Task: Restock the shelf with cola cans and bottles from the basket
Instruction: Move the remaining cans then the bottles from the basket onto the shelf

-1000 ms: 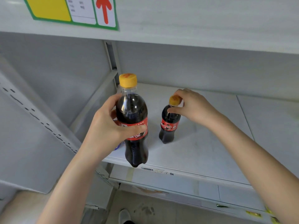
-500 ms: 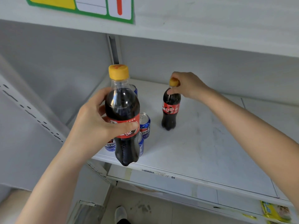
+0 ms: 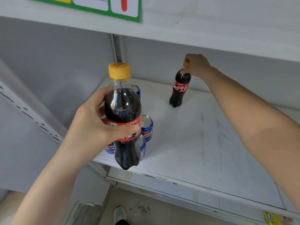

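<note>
My left hand (image 3: 95, 125) grips a cola bottle (image 3: 123, 111) with a yellow cap and red label, held upright in the air at the white shelf's (image 3: 194, 143) front left edge. My right hand (image 3: 197, 64) reaches deep into the shelf and pinches the yellow cap of a second cola bottle (image 3: 180, 88), which stands upright near the back wall. Several blue cola cans (image 3: 146, 128) stand on the shelf at the left, mostly hidden behind the near bottle.
An upper shelf board with a green-edged label (image 3: 113, 8) hangs overhead. A perforated upright (image 3: 32, 114) runs down the left side. Lower shelf boards (image 3: 178, 195) lie below, with yellow packets (image 3: 272, 218) at the bottom right. A shoe (image 3: 119, 215) is on the floor.
My right hand has carried the small bottle farther back and to the right on the shelf. The left-hand bottle has shifted slightly left, uncovering the blue cans behind it.
</note>
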